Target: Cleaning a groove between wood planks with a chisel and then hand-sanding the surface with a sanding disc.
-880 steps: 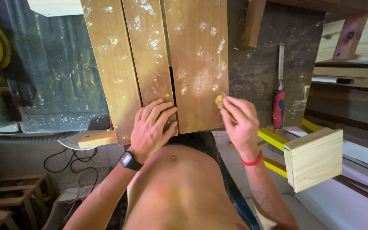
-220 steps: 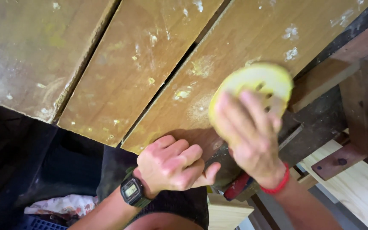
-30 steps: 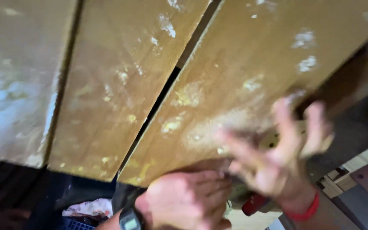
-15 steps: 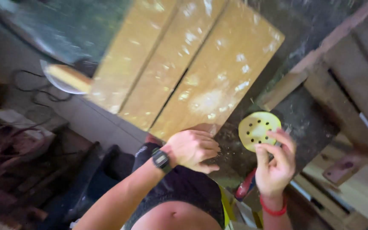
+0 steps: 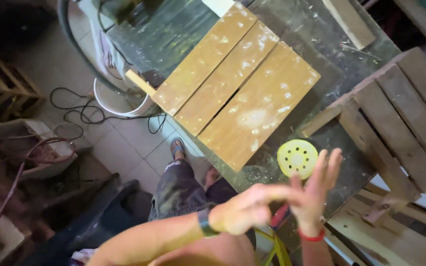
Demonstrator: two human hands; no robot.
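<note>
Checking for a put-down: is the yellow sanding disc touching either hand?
Apart. In the head view the yellow sanding disc lies on the workbench, dark bench showing between it and the right hand.

Yellow sanding disc and three-plank wooden panel on the dark surface.

I see the yellow sanding disc (image 5: pixel 297 158) lying flat on the dusty dark surface (image 5: pixel 371 34), round, with small holes in its face, which is turned up. It lies just beside the near right corner of the wooden panel (image 5: pixel 236 88), apart from it, not touching. The panel is made of three light brown planks side by side, with narrow dark gaps between them, and it lies flat and diagonal across the surface. Pale dusty patches cover the planks, the biggest one on the plank nearest the disc. One corner of the panel hangs over the surface edge.
</note>
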